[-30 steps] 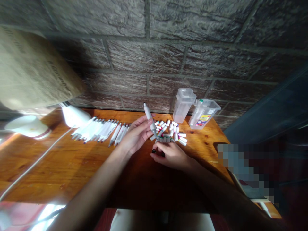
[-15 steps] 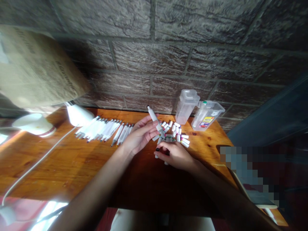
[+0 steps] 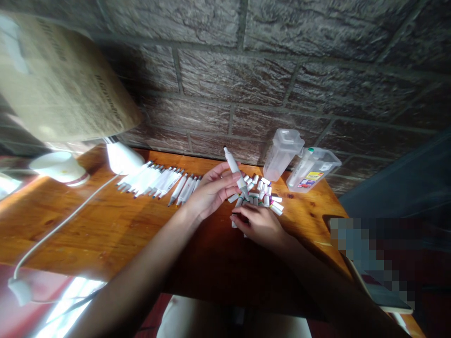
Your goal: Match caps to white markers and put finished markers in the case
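Observation:
My left hand [image 3: 211,191] grips a white marker [image 3: 233,162] between thumb and fingers. The marker leans, its small dark tip up and its grey end pointing down toward my right hand. My right hand [image 3: 262,223] is curled low over the table, thumb and index finger closed around a small white marker cap [image 3: 234,225]. Its upper part is hidden by the thumb. Behind the right hand lies a loose cluster of white marker caps [image 3: 260,186] with coloured ends. To the left, several white markers [image 3: 155,182] lie side by side in a row.
Two clear plastic containers [image 3: 282,152] stand by the brick wall, the right one holding a green-ended marker [image 3: 309,152]. At left are a lamp [image 3: 121,157] with a paper-like shade, its white cord [image 3: 66,218] and a white cup [image 3: 58,166]. The wooden table [image 3: 105,234] ends near my lap.
The view has shifted slightly. My left hand still holds the marker at a similar tilt. The thumb of my right hand now covers the cap's dark top, which showed before.

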### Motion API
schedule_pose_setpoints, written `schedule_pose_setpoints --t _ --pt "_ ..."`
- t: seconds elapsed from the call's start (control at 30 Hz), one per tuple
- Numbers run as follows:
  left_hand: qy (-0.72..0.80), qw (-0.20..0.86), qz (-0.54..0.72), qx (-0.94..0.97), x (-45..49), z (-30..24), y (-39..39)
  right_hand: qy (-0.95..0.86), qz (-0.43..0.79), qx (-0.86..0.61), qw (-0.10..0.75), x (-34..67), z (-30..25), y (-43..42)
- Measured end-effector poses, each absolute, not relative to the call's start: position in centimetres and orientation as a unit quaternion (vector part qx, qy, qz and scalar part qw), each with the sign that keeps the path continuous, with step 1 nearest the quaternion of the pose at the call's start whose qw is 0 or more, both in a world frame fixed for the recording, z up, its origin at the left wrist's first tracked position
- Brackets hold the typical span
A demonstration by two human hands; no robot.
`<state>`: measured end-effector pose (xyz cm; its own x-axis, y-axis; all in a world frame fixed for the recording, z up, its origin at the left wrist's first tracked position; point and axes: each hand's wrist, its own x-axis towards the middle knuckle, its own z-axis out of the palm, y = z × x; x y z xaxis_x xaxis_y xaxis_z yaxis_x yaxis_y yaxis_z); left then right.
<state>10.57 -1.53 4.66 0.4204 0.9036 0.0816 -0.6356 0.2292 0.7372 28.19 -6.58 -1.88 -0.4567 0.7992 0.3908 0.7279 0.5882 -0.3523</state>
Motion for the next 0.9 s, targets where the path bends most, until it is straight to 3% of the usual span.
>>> schedule_pose_setpoints --t 0.23,0.33,0.53,0.9 --pt "0.196 0.746 0.536 0.344 10.0 5.1 -1.1 -0.833 -0.048 -0.457 0.308 27.9 -1.3 -6.7" --pt "0.198 0.740 0.547 0.338 9.7 5.2 -0.9 -0.839 0.025 -0.453 0.300 28.8 0.4 -7.1" --pt "0.215 0.734 0.553 0.331 9.5 5.4 -0.8 -0.881 0.217 -0.394 0.144 30.6 2.2 -7.6" --pt "0.233 0.733 0.549 0.327 9.6 5.6 -0.9 -0.872 0.199 -0.408 0.183 30.4 1.6 -6.8"
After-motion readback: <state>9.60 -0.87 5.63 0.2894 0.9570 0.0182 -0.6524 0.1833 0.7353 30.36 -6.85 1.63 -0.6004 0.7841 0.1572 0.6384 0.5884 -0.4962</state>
